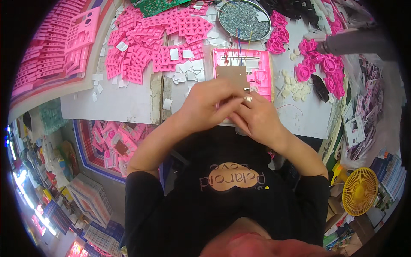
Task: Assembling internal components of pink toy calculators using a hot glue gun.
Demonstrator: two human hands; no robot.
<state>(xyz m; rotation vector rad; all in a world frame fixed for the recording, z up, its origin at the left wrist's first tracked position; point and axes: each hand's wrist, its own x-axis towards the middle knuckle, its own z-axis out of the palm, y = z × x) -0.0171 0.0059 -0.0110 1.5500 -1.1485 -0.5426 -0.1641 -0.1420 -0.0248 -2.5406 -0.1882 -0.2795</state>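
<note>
A pink plastic housing (265, 64) lies in front of me with a brown circuit board (231, 73) over its middle. Several thin coloured wires run from the board toward the far edge of the housing. My left hand (209, 103) and my right hand (260, 115) meet over the near part of the housing, at the board's near edge. The fingers of both are bent and pinched together. Whatever they hold is hidden by the fingers. A small shiny piece (247, 99) shows at the right hand's fingers, too small to name.
A round metal tray (222, 29) full of small screws stands beyond the housing. Pink keypad pieces (132, 58) and white paper squares (188, 70) spread to the left. Pink round parts (329, 64) and white discs (295, 88) lie right, below a grey arm-like bar (359, 45). A basket (87, 152) of pink parts sits lower left.
</note>
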